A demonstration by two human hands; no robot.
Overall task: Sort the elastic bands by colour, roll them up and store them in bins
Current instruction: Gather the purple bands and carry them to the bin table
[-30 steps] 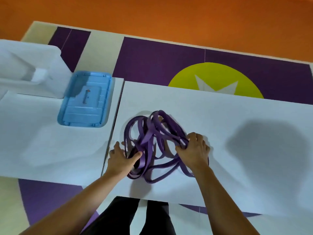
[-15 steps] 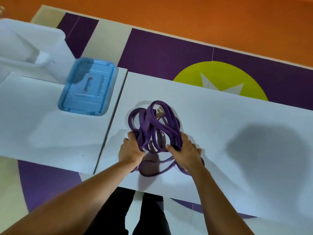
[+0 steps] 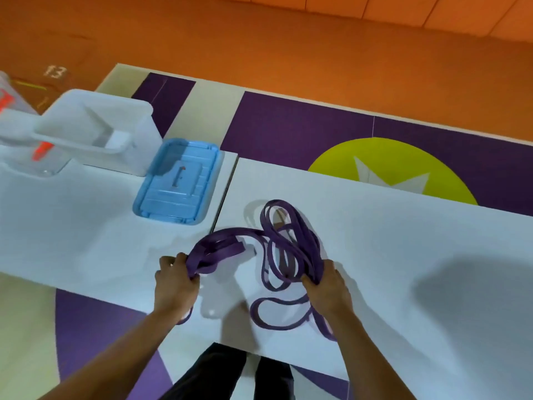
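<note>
Looking down, the purple elastic bands [image 3: 290, 243] lie in one tangle on the white worktop [image 3: 403, 249], strung from my left grip [image 3: 176, 287] across to my right grip [image 3: 327, 287]. The left is curled round a flattened bunch of strands; the right is closed on the looped mass. The clear bin [image 3: 115, 131] stands away to my left, past the blue lid [image 3: 177, 183], nearer my left grip.

Lid [image 3: 177, 181] left of bands [image 3: 288, 246]
</note>
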